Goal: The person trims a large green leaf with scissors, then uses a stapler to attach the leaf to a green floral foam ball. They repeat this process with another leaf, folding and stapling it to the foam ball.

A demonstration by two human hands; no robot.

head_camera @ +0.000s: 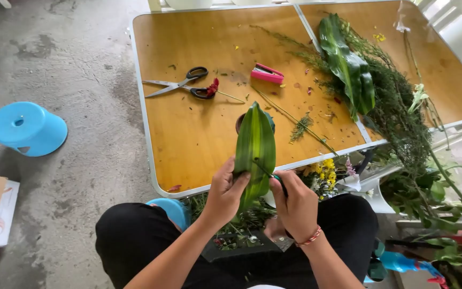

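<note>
Both-handed, left hand (225, 194) gripping striped leaf (254, 144), right hand (295, 206) pinching thin stem (263, 169)

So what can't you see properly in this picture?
- The thin tool in the right hand: the fingers cover most of it in the head view.
- The dark round thing on the table: the striped leaf hides nearly all of it.
- The lower end of the leaf: the left hand covers it.
- The white items at the top edge: cut off.
</note>
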